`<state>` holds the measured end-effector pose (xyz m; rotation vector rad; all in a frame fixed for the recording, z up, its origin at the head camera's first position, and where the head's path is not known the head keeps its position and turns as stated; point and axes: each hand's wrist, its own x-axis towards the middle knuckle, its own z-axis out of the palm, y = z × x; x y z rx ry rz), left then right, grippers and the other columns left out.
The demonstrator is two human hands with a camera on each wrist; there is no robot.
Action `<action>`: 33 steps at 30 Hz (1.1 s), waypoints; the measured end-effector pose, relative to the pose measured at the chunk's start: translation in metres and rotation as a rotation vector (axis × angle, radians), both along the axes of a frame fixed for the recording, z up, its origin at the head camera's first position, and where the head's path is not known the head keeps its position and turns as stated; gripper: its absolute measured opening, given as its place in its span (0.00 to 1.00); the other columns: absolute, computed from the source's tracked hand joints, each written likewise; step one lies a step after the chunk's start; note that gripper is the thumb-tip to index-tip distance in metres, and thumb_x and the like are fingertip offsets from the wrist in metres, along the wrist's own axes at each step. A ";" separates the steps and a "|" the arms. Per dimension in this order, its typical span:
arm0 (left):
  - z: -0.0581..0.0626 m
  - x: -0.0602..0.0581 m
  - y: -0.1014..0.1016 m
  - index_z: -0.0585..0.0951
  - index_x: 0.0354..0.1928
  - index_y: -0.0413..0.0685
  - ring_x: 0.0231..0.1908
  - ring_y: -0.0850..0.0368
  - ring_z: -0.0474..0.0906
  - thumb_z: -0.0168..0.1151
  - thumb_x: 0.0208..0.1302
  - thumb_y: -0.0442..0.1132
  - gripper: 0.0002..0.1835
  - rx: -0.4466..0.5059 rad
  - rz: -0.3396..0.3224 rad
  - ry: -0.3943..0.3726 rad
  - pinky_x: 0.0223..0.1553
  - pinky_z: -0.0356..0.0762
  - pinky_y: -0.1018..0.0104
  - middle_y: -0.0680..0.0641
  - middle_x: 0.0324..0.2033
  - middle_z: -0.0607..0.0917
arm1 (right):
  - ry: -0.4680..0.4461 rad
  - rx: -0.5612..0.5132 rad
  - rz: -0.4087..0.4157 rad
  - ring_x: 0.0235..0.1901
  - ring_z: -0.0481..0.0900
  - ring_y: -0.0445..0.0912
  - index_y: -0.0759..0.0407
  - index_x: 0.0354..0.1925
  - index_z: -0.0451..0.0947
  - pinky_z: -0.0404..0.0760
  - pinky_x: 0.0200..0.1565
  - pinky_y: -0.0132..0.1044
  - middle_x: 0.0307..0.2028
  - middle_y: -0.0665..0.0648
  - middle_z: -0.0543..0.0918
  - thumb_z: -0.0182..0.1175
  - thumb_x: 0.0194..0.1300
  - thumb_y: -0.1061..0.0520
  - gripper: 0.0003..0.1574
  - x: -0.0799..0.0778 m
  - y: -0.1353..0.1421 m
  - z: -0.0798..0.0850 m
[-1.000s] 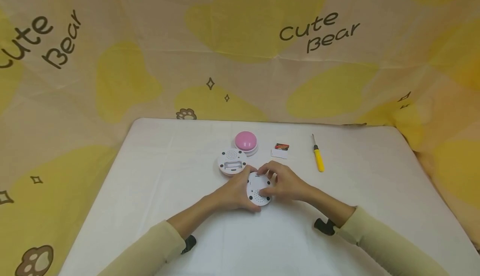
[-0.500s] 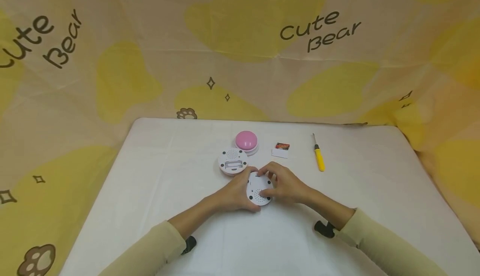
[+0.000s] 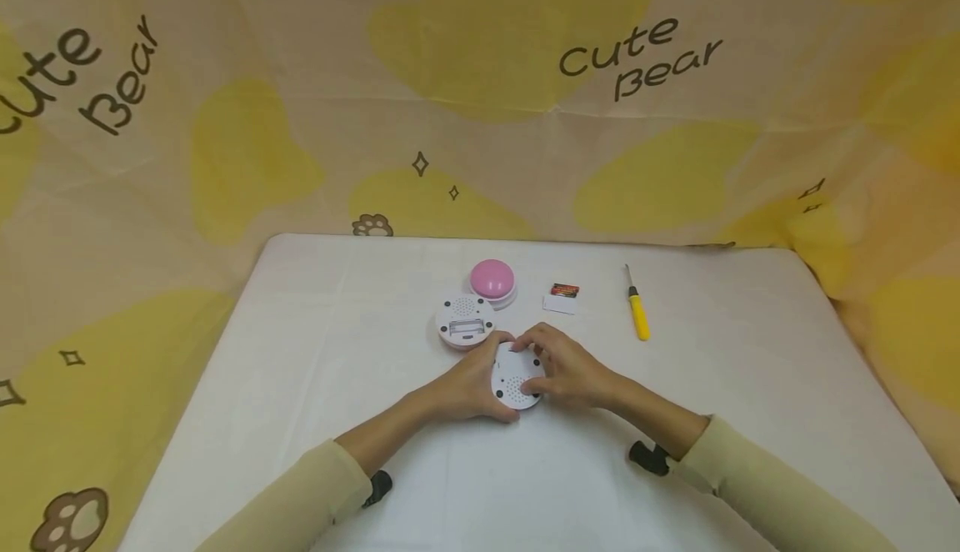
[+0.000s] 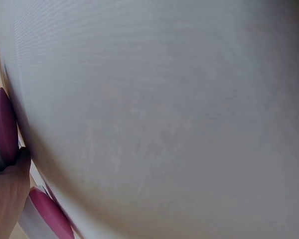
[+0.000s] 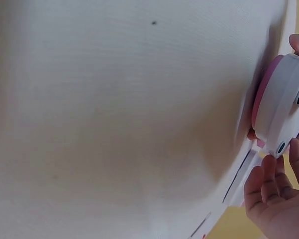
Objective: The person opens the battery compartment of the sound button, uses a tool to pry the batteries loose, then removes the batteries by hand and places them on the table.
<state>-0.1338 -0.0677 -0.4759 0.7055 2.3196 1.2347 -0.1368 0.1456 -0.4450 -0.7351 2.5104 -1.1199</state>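
A round push button (image 3: 517, 375) with a white base and pink dome is held bottom side up, showing its speaker holes and dark feet. My left hand (image 3: 471, 381) grips its rim from the left, thumb near me and fingers at the far side. My right hand (image 3: 572, 368) has its thumb on the speaker holes and a curled index finger at the far edge. In the right wrist view, the pink dome (image 5: 263, 94) faces the table. Beyond my left hand, a second push button (image 3: 454, 313) lies upturned, its battery compartment uncovered and without batteries.
A third push button (image 3: 492, 280) stands dome up behind the upturned one. Further right are red-and-black batteries (image 3: 565, 290), a small white cover (image 3: 558, 305) and a yellow-handled screwdriver (image 3: 637, 314). A patterned cloth (image 3: 480, 118) hangs behind the white table (image 3: 315, 352).
My right index finger curls slightly further over the push button's far edge, covering the slot there. Otherwise both hands hold nearly the same place.
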 end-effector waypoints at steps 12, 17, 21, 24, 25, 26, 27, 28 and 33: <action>0.001 -0.001 -0.001 0.58 0.69 0.46 0.50 0.61 0.73 0.84 0.39 0.41 0.56 -0.003 -0.017 -0.002 0.56 0.70 0.66 0.52 0.53 0.74 | 0.036 0.038 0.054 0.50 0.70 0.48 0.57 0.53 0.74 0.74 0.54 0.43 0.52 0.52 0.74 0.75 0.54 0.61 0.30 -0.002 -0.001 -0.002; 0.002 -0.001 -0.001 0.57 0.69 0.45 0.49 0.61 0.73 0.84 0.39 0.41 0.57 0.002 -0.021 -0.002 0.56 0.70 0.66 0.52 0.53 0.74 | 0.056 0.053 0.067 0.51 0.70 0.48 0.58 0.53 0.72 0.74 0.55 0.44 0.53 0.54 0.74 0.75 0.55 0.61 0.30 -0.003 -0.001 -0.002; 0.003 -0.001 0.000 0.57 0.69 0.45 0.50 0.61 0.73 0.84 0.38 0.40 0.57 0.001 -0.020 -0.010 0.57 0.70 0.66 0.51 0.54 0.74 | 0.054 0.062 0.068 0.51 0.70 0.49 0.58 0.53 0.71 0.74 0.57 0.45 0.53 0.54 0.73 0.74 0.55 0.60 0.30 -0.002 -0.002 -0.002; 0.003 -0.001 0.000 0.57 0.70 0.46 0.51 0.61 0.73 0.84 0.39 0.39 0.57 -0.002 -0.021 -0.022 0.58 0.69 0.65 0.51 0.54 0.74 | 0.047 0.070 0.061 0.52 0.70 0.49 0.58 0.53 0.71 0.73 0.57 0.45 0.54 0.54 0.73 0.74 0.55 0.60 0.30 -0.002 -0.003 -0.002; 0.003 -0.001 0.000 0.56 0.70 0.46 0.51 0.61 0.73 0.84 0.39 0.39 0.58 -0.002 -0.021 -0.025 0.58 0.69 0.65 0.51 0.54 0.74 | 0.045 0.074 0.059 0.52 0.70 0.48 0.57 0.53 0.71 0.73 0.57 0.45 0.54 0.53 0.73 0.74 0.55 0.60 0.30 -0.002 -0.003 -0.002; 0.003 -0.001 0.000 0.56 0.70 0.46 0.51 0.62 0.73 0.84 0.39 0.39 0.58 -0.002 -0.021 -0.028 0.58 0.69 0.65 0.51 0.55 0.74 | 0.043 0.075 0.058 0.51 0.69 0.48 0.57 0.53 0.71 0.73 0.57 0.45 0.54 0.53 0.73 0.74 0.56 0.60 0.30 -0.001 -0.003 -0.002; 0.003 -0.001 0.000 0.56 0.70 0.46 0.51 0.62 0.73 0.84 0.39 0.39 0.58 -0.002 -0.022 -0.030 0.58 0.69 0.65 0.51 0.55 0.74 | 0.039 0.077 0.055 0.51 0.69 0.48 0.57 0.53 0.71 0.73 0.57 0.45 0.53 0.53 0.73 0.74 0.56 0.60 0.30 -0.001 -0.003 -0.002; 0.003 -0.001 0.000 0.56 0.70 0.46 0.51 0.62 0.73 0.84 0.39 0.39 0.58 -0.001 -0.023 -0.033 0.58 0.69 0.66 0.51 0.55 0.74 | 0.036 0.079 0.053 0.51 0.69 0.48 0.57 0.53 0.71 0.73 0.57 0.45 0.53 0.53 0.73 0.74 0.56 0.60 0.30 -0.001 -0.003 -0.002; 0.004 -0.001 -0.001 0.56 0.70 0.48 0.50 0.62 0.74 0.84 0.39 0.39 0.57 -0.005 -0.026 -0.036 0.57 0.70 0.66 0.52 0.54 0.74 | 0.032 0.085 0.050 0.51 0.69 0.48 0.57 0.53 0.70 0.73 0.56 0.44 0.53 0.52 0.73 0.74 0.56 0.59 0.31 0.000 -0.004 -0.001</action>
